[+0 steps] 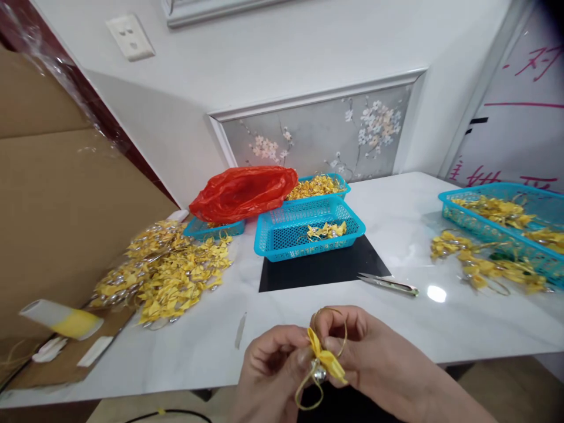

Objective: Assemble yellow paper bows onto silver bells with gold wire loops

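Close to the table's front edge, my two hands meet around a small yellow ribbon bow. A silver bell hangs at the bow, and a thin gold cord loops out above and below it. My left hand pinches the bow's left side between thumb and fingers. With closed fingertips, my right hand grips the bow's right side and the upper cord loop. Beyond them, a blue basket holds a few similar bows. Thread snips lie to its right, partly on a black mat.
A large heap of yellow bows lies at left by a cardboard box. A red plastic bag rests over blue baskets at the back. At right stands another blue basket, with more bows before it.
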Action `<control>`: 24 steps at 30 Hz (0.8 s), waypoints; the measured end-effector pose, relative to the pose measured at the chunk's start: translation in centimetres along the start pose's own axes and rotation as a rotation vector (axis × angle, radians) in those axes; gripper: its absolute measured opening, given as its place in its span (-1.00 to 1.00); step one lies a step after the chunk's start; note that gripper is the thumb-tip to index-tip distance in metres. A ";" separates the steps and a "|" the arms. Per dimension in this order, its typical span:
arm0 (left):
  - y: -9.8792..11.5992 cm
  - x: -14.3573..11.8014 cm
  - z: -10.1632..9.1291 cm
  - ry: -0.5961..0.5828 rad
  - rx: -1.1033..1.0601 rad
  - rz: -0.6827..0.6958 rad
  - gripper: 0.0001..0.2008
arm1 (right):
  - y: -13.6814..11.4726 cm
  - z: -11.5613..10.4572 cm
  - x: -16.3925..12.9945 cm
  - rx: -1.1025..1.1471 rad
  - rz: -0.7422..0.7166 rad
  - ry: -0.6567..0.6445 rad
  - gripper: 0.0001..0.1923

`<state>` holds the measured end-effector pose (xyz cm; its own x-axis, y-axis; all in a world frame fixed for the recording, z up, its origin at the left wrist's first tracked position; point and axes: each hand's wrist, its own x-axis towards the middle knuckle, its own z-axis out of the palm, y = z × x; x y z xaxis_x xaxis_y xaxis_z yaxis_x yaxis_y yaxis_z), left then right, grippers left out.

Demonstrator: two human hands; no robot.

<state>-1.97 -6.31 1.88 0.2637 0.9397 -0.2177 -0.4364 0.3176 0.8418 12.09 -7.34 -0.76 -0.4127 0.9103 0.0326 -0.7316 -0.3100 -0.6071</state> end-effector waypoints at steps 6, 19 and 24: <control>-0.2 0.0 0.2 -0.029 -0.036 0.000 -0.78 | 0.4 0.0 0.1 -0.104 -0.115 0.068 -0.64; -0.3 0.1 -0.4 -0.060 0.038 0.063 -0.81 | 0.7 -0.3 0.2 -0.017 -0.098 0.049 -0.69; -0.2 0.0 -0.6 -0.075 0.049 0.136 -0.84 | 1.5 -1.1 0.6 0.154 -0.039 0.147 -0.64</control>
<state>-2.38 -6.28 1.43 0.2697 0.9608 -0.0645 -0.4304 0.1802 0.8845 11.33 -6.92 -2.48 -0.3076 0.9490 -0.0693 -0.8243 -0.3021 -0.4788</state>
